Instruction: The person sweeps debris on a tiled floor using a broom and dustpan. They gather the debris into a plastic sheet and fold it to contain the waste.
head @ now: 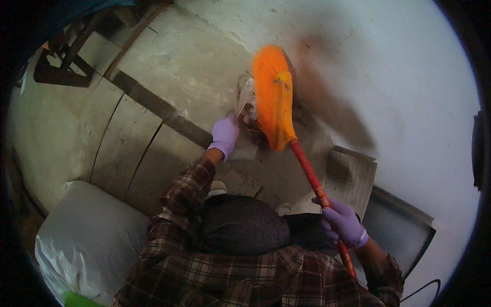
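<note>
My right hand (342, 221), in a purple glove, is wrapped around the red handle (310, 173) of a broom. The broom's head, with orange bristles (266, 92) and a yellow plastic body (284, 111), is raised before me near the wall. Also gloved in purple, my left hand (225, 133) grips the edge of a pale, thin-walled container or bag (245, 96). Brownish and whitish debris (251, 115) shows at it, just left of the bristles. The broom head hides much of this item, so I cannot tell its exact kind.
A white wall (399, 88) rises at the right, with a grooved panel (350, 176) and a dark-framed pane (397, 228) leaning there. At lower left stands a full whitish plastic sack (92, 230). A dark frame (63, 73) stands on the concrete floor (180, 65) at upper left.
</note>
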Action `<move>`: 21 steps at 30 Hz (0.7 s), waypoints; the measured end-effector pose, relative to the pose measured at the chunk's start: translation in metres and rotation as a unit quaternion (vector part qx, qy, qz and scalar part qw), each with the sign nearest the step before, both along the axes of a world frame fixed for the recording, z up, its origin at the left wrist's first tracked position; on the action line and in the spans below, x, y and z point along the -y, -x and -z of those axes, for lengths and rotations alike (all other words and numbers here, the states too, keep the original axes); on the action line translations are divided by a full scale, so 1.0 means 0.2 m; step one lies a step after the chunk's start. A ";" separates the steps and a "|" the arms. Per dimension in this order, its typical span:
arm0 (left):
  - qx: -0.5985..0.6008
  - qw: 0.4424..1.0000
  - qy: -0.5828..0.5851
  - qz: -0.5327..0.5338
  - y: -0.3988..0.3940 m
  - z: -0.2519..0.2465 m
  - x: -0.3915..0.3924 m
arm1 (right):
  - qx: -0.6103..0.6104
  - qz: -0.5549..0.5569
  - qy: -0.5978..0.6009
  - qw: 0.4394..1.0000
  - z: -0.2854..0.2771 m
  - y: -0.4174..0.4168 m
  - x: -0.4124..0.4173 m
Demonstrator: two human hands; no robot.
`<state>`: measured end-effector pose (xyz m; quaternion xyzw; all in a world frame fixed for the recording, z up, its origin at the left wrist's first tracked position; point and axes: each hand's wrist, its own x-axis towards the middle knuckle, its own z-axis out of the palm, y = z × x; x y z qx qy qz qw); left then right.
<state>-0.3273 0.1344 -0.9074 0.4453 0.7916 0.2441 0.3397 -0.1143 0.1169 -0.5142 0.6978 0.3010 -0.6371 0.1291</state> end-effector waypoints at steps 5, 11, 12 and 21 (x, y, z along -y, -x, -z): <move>0.056 0.997 0.020 -0.052 0.02 0.10 0.03 | 0.033 -0.063 -0.073 0.995 -0.16 0.02 -0.03; 0.077 0.995 -0.011 -0.065 0.04 0.19 0.05 | 0.085 -0.095 -0.145 0.981 0.17 -0.01 -0.16; 0.072 0.995 -0.010 -0.067 0.04 0.20 0.05 | 0.095 -0.069 -0.139 0.983 0.22 -0.03 -0.16; 0.107 0.988 0.030 -0.106 0.03 0.19 0.04 | 0.029 -0.142 -0.085 0.986 0.11 0.02 -0.01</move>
